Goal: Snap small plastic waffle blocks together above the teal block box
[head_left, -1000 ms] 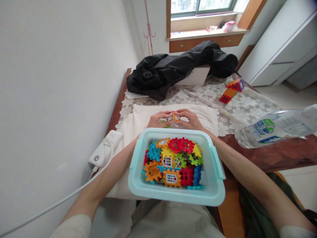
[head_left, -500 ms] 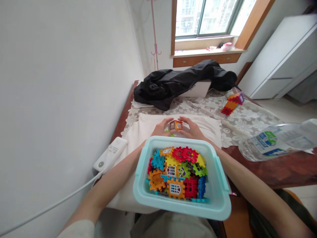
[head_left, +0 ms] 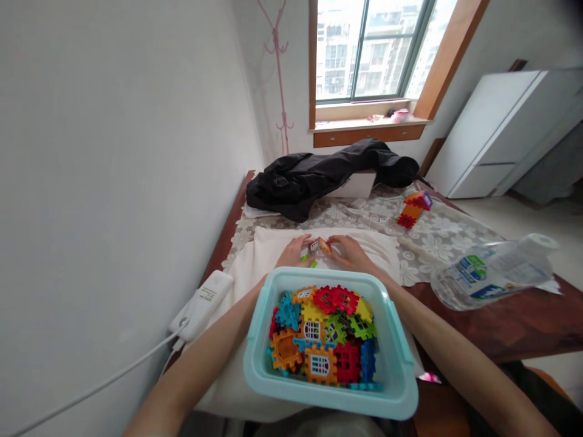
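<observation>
Behind the bin, my left hand [head_left: 291, 251] and my right hand [head_left: 351, 252] face each other over the white cloth. Between them they grip joined toy building panels, an orange panel [head_left: 325, 244] on the right and a greyish panel with a white lattice [head_left: 314, 246] on the left. A green panel [head_left: 309, 261] lies low beside my left fingers. Nearer to me stands a light-blue plastic bin [head_left: 396, 388], heaped with interlocking panels in orange, red, yellow, green and blue. Its rim hides the lower parts of both hands.
An orange and red panel model [head_left: 412, 209] stands on the flowered tablecloth. To the right is a large clear bottle [head_left: 489, 273]. A black garment [head_left: 314, 176] drapes over a white box [head_left: 353, 184] at the back. A white power strip [head_left: 204, 303] lies by the left wall.
My view has tilted up, so more of the window shows. The panels between my hands have turned; the two now stand at an angle to each other.
</observation>
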Available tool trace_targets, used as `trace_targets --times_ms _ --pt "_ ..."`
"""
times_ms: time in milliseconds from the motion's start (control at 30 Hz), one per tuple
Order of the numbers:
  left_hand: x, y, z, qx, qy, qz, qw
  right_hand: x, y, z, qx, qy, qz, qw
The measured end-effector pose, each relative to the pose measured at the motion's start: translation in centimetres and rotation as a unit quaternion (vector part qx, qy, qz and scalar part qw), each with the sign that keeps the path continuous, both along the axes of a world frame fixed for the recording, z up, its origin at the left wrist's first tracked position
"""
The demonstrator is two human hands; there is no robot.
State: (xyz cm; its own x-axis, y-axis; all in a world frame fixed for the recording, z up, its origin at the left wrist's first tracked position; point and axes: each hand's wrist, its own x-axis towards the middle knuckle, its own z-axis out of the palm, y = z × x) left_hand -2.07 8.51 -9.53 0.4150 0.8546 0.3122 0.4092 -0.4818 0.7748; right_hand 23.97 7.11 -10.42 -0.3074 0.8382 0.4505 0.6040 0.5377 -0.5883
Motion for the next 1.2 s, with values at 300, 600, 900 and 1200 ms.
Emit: trace_targets --times_ms 300,600,900,1200 --pt "-0.3 0.0 0.1 -0.026 -0.066 0.001 0.997 0.8 0.9 -0.8 0.034 -0.036 -0.026 0.998" --pt "0.0 -0.7 -0.1 -0.039 -0.036 -0.016 0.998 0.2 0.6 0.2 0.043 -0.030 0.003 0.999" --pt "0.3 -0.1 1.8 -0.040 -0.007 -0.044 0.998 -0.3 0.0 0.8 -0.067 0.157 0.020 0.985" --pt "0.9 1.3 1.6 -0.030 0.015 0.003 0.999 -0.5 0.1 1.3 -0.107 0.162 0.042 0.980"
